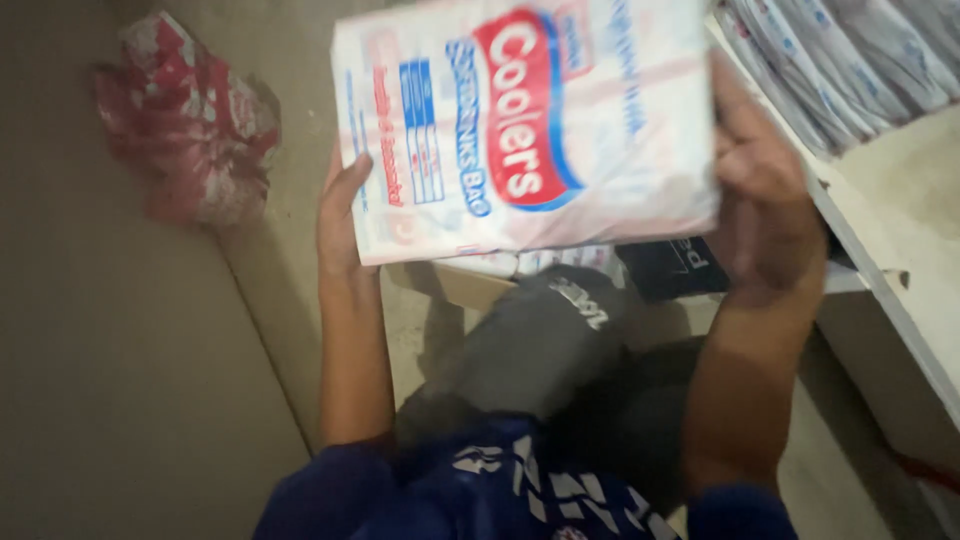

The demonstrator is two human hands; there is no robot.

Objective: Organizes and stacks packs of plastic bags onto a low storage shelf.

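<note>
Overhead, largest thing first: bare concrete floor [120, 380] fills the left side and runs under the person. White shelf unit [900, 260] slants down the right side; its upper level carries a row of flat plastic-wrapped packs [840, 60] standing on edge, leaning together.

Large flat plastic bag [525, 125], white with red and blue print, held up in the air between both hands, above the lap and just left of the shelf's front edge. Face turned to the camera, slightly tilted, blurred.

Left hand [340, 215] at the bag's lower left corner, grip closed on the edge, thumb in front, fingers hidden behind. Right hand [765, 200] on the bag's right edge, grip closed around it, back of hand showing.

Dark trouser knee [540, 345] bent up below the bag; blue patterned shirt [500, 490] at the bottom edge.

Crumpled red and white plastic wrapper [190, 120] lies on the floor at far left, well apart from the hands.

Below the bag, against the shelf's foot: a small black box [680, 265] and a few more white packs [530, 262], partly hidden.
</note>
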